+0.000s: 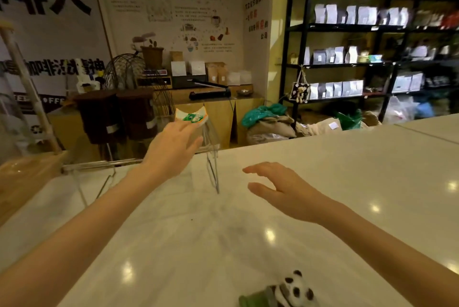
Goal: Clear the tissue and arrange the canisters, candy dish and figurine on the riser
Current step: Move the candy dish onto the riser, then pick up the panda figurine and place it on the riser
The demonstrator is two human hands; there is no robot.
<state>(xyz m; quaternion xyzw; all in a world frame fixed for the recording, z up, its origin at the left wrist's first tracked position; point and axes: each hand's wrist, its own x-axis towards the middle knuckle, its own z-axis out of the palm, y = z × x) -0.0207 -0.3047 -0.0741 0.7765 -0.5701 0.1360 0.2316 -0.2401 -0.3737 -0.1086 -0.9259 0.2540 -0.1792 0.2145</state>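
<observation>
The panda figurine [293,290] is not yet placed; it lies on the counter [323,182] at the near edge. The right hand [280,187] hovers open and empty. Farther, the left hand [171,147], fingers spread, touches the candy dish [192,116] on the clear riser [211,147], beside two dark canisters [119,115]; I see no tissue.

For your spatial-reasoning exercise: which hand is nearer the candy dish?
Left. The left hand touches the candy dish atop the clear riser; the right hand hovers apart, lower right.

Two bare forearms, left hand [171,147], right hand [280,190], no sleeves, seemingly no rings or watch
</observation>
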